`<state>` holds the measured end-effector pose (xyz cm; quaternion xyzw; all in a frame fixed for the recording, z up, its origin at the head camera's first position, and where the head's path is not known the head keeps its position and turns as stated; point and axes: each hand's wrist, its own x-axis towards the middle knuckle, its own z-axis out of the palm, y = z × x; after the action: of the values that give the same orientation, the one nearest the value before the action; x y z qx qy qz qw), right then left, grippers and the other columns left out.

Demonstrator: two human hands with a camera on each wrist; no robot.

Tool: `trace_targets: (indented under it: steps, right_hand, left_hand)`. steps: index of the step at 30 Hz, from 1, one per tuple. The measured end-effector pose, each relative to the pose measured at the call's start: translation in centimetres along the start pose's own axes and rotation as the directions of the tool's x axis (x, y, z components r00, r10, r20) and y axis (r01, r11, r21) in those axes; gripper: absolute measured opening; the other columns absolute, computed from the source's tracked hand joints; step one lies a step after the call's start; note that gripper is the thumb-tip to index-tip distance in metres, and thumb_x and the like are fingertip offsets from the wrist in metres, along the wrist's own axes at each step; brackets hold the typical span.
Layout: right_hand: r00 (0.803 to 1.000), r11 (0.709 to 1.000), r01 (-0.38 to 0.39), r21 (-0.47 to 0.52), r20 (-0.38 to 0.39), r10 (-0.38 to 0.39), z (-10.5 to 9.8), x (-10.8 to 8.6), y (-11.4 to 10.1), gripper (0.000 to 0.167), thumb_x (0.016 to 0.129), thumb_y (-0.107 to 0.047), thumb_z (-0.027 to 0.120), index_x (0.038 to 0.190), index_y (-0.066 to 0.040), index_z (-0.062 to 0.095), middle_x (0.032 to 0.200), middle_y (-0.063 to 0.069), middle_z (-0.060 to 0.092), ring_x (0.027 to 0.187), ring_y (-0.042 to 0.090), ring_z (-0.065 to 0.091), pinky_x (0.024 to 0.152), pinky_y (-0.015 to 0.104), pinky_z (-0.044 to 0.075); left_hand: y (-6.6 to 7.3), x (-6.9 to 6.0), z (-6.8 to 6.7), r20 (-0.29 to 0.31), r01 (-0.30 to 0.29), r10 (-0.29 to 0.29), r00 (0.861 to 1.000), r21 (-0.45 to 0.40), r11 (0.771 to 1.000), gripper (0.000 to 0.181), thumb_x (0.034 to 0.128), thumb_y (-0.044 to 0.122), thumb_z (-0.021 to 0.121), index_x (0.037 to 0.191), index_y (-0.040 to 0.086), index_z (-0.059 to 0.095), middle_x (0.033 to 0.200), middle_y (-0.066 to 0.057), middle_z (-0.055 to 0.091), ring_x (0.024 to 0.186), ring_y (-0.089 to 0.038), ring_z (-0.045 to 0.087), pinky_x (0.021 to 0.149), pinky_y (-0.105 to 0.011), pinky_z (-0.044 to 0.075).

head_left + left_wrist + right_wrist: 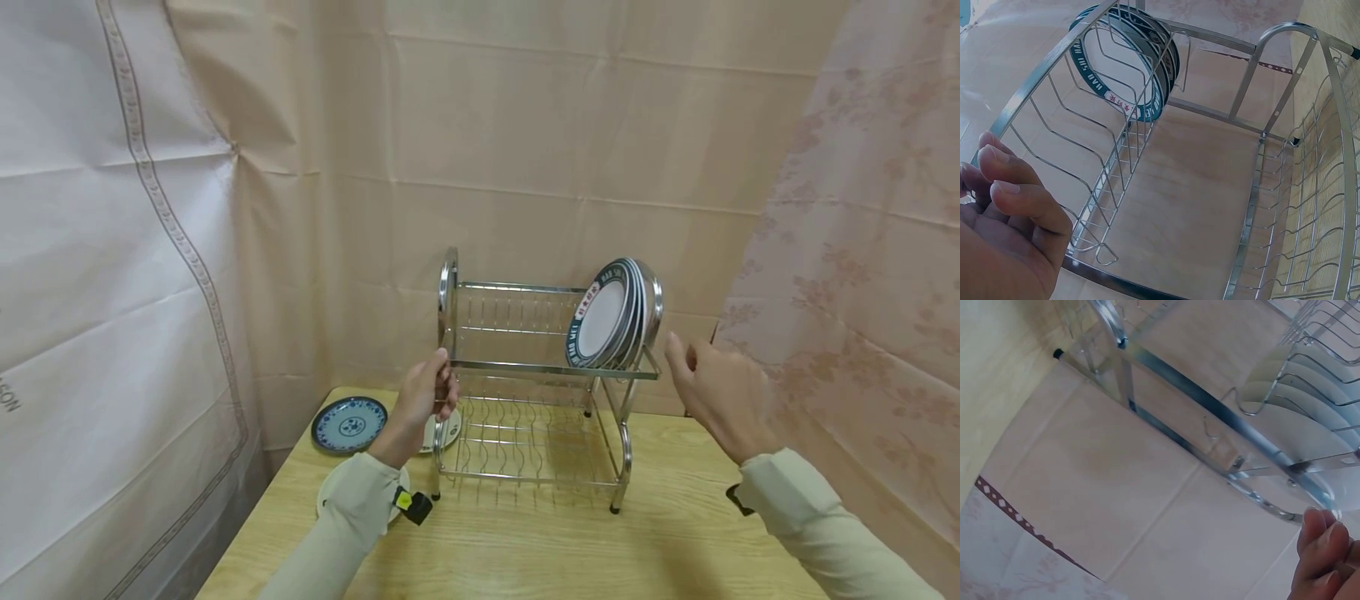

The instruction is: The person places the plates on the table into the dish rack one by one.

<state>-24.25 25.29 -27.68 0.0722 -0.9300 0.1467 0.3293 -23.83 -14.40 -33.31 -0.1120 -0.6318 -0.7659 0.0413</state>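
A two-tier metal dish rack (pixel 540 369) stands on the table. Several plates (pixel 600 321) with dark green lettered rims lean together at the right end of its upper tier. Close to the rack's front left corner is my left hand (pixel 416 404), its fingers loosely bent with nothing between them; the left wrist view shows them beside the top rail, and contact cannot be made out. Just outside the right end hovers my right hand (pixel 716 396), thumb raised and fingers relaxed. Its fingertips (pixel 1319 531) appear near the rack's end bar in the right wrist view.
A blue patterned plate (pixel 350 425) lies at the table's back left. Nearer, a pale plate (pixel 330 487) is partly covered by the left forearm. Another light plate (pixel 452 429) sits behind the rack's left leg. Draped cloth (pixel 525 125) hangs around the wooden table (pixel 525 558).
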Motion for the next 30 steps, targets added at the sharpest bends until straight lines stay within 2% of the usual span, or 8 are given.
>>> trace_targets:
  steps: [6, 11, 13, 16, 20, 24, 30]
  right_hand:
    - [0.998, 0.998, -0.025, 0.06, 0.058, 0.021, 0.5, -1.0, 0.8, 0.06, 0.109, -0.051, 0.033, 0.062, -0.015, 0.042, 0.052, 0.001, 0.047, 0.045, 0.02, 0.039, 0.044, 0.035, 0.028]
    - [0.994, 0.995, -0.042, 0.095, 0.103, 0.032, 0.8, -1.8, 1.3, 0.061, 0.109, -0.052, 0.033, 0.062, -0.014, 0.04, 0.051, 0.001, 0.04, 0.044, 0.018, 0.032, 0.043, 0.032, 0.027]
    - [0.989, 0.99, -0.063, 0.126, 0.142, 0.045, 0.9, -2.1, 1.4, 0.063, 0.109, -0.054, 0.032, 0.063, -0.013, 0.044, 0.053, 0.002, 0.042, 0.045, 0.018, 0.035, 0.043, 0.032, 0.029]
    - [0.973, 0.971, -0.12, 0.208, 0.219, 0.074, 1.0, -2.3, 1.4, 0.067, 0.109, -0.056, 0.03, 0.073, -0.007, 0.059, 0.059, 0.004, 0.054, 0.048, 0.02, 0.047, 0.046, 0.034, 0.038]
    - [0.942, 0.915, -0.209, 0.346, 0.322, 0.094, 1.3, -2.4, 1.1, 0.074, 0.108, -0.061, 0.028, 0.091, -0.001, 0.067, 0.069, 0.009, 0.064, 0.05, 0.026, 0.056, 0.047, 0.036, 0.046]
    - [0.924, 0.842, -0.255, 0.476, 0.377, 0.067, 1.6, -2.5, 0.8, 0.072, 0.107, -0.062, 0.029, 0.092, 0.0, 0.063, 0.071, 0.013, 0.064, 0.046, 0.024, 0.053, 0.046, 0.036, 0.046]
    - [0.922, 0.687, -0.283, 0.67, 0.388, 0.001, 2.1, -2.5, 0.5, 0.062, 0.11, -0.05, 0.036, 0.088, 0.003, 0.059, 0.067, 0.013, 0.062, 0.042, 0.015, 0.045, 0.04, 0.036, 0.043]
  left_hand:
    - [0.0, 0.1, -0.1, 0.006, -0.006, 0.006, 1.0, 0.001, 1.0, 0.047, 0.1078, 0.047, 0.044, 0.079, 0.011, 0.045, 0.063, -0.004, 0.053, 0.045, -0.013, 0.041, 0.044, -0.023, 0.035]
    - [0.0, 0.0, -0.1, 0.013, -0.01, 0.01, 1.0, -0.002, 1.0, 0.047, 0.1084, 0.047, 0.043, 0.079, 0.01, 0.044, 0.063, -0.004, 0.053, 0.045, -0.013, 0.041, 0.043, -0.023, 0.035]
    - [0.0, 0.0, -0.1, 0.016, -0.009, 0.009, 1.0, 0.001, 1.0, 0.048, 0.1083, 0.048, 0.043, 0.079, 0.01, 0.045, 0.063, -0.004, 0.053, 0.045, -0.013, 0.042, 0.044, -0.023, 0.035]
    - [0.0, 0.0, -0.2, 0.023, -0.007, 0.007, 1.0, 0.007, 1.0, 0.049, 0.1082, 0.049, 0.042, 0.08, 0.01, 0.045, 0.064, -0.004, 0.053, 0.046, -0.014, 0.042, 0.045, -0.024, 0.036]
    - [0.0, 0.0, -0.4, 0.028, -0.007, 0.007, 1.0, 0.01, 1.0, 0.049, 0.1082, 0.051, 0.042, 0.081, 0.01, 0.045, 0.065, -0.004, 0.053, 0.047, -0.014, 0.043, 0.045, -0.024, 0.036]
    - [0.1, 0.0, -0.4, 0.028, -0.009, 0.009, 1.0, 0.012, 1.0, 0.049, 0.1085, 0.05, 0.041, 0.081, 0.01, 0.044, 0.065, -0.006, 0.053, 0.047, -0.014, 0.043, 0.046, -0.025, 0.035]
    - [0.1, 0.0, -0.2, 0.016, -0.007, 0.007, 1.0, 0.0, 1.0, 0.047, 0.1084, 0.046, 0.043, 0.079, 0.01, 0.045, 0.063, -0.005, 0.052, 0.044, -0.013, 0.043, 0.044, -0.024, 0.034]
